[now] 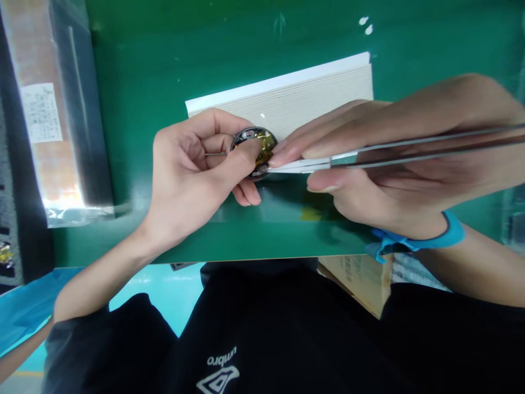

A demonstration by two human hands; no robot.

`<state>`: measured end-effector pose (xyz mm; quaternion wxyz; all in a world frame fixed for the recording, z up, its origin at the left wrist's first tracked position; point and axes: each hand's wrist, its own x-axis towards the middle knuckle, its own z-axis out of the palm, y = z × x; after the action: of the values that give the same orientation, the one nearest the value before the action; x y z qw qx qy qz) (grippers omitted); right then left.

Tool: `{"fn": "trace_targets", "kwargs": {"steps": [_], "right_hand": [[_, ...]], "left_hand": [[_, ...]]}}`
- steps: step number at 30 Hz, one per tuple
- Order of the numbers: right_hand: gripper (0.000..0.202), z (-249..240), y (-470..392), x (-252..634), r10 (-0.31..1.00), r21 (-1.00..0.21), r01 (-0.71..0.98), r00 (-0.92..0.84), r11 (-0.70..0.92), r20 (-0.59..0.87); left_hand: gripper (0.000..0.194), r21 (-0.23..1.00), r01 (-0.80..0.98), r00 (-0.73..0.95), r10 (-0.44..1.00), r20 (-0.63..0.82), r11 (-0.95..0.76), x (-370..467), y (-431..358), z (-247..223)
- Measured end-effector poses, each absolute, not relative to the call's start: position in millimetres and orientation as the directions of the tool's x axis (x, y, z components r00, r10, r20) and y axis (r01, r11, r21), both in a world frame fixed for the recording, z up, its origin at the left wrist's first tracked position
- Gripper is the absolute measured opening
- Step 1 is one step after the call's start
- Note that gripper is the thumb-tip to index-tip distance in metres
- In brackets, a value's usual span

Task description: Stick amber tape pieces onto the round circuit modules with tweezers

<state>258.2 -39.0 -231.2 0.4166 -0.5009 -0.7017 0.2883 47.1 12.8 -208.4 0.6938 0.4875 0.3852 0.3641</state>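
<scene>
My left hand (188,175) holds a small round part (266,143) with a dark rim and a yellow and black inside, its thumb lying across the face. My right hand (381,148) grips metal tweezers (385,162) between thumb and fingers. White pieces (305,165) lie along the tweezers' front end and reach the lower right edge of the round part; whether they belong to the tool I cannot tell. Behind both hands, a ribbed off-white pad (320,90) with a white edge rests on the green table (254,241).
At the left lies a clear plastic bag (76,115) with a white label, beside a black foam tray (28,219). A cardboard box (361,276) stands below the table's front edge. Part of another person's arm (24,347) shows at the lower left.
</scene>
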Motion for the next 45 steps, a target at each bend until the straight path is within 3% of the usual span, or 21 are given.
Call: {"fn": "trace_targets", "kwargs": {"steps": [3,7,12,18,22,25,27,30,34,39,45], "right_hand": [[0.026,-226,-39,258,0.883,-0.774,0.440,-0.116,0.455,0.454],[0.007,-214,-33,262,0.875,-0.767,0.422,-0.250,0.484,0.415],[0.009,-208,-33,264,0.891,-0.819,0.356,-0.239,0.450,0.386],[0.005,-208,-37,261,0.868,-0.733,0.466,-0.270,0.497,0.417],[0.009,-217,-35,268,0.895,-0.771,0.458,-0.285,0.442,0.344],[0.024,-225,-38,276,0.869,-0.741,0.464,-0.348,0.486,0.352],[0.035,-229,-41,276,0.862,-0.689,0.519,-0.291,0.506,0.415],[0.024,-236,-44,266,0.868,-0.672,0.571,-0.170,0.473,0.466],[0.012,-246,-41,254,0.893,-0.714,0.540,-0.209,0.446,0.399],[0.012,-253,-38,253,0.903,-0.712,0.566,-0.159,0.415,0.400],[0.017,-253,-38,251,0.897,-0.708,0.556,-0.202,0.435,0.393]], "left_hand": [[0.030,0.951,-0.123,0.432,0.878,-0.205,0.283,47,12,-208],[0.032,0.950,-0.120,0.430,0.878,-0.211,0.287,48,12,-207],[0.034,0.938,-0.132,0.417,0.876,-0.240,0.320,47,12,-210],[0.019,0.950,-0.100,0.466,0.858,-0.218,0.296,44,10,-214],[0.017,0.919,-0.109,0.444,0.846,-0.295,0.378,44,12,-217],[0.014,0.932,-0.184,0.408,0.887,-0.217,0.313,41,23,-221],[0.016,0.951,-0.197,0.330,0.929,-0.166,0.239,38,34,-224],[0.021,0.960,-0.138,0.242,0.948,-0.204,0.242,35,46,-229],[0.016,0.965,-0.067,0.303,0.927,-0.222,0.253,36,48,-235],[0.026,0.971,0.054,0.373,0.897,-0.237,0.233,36,45,-240],[0.041,0.971,0.071,0.418,0.877,-0.236,0.228,34,49,-245]]}}
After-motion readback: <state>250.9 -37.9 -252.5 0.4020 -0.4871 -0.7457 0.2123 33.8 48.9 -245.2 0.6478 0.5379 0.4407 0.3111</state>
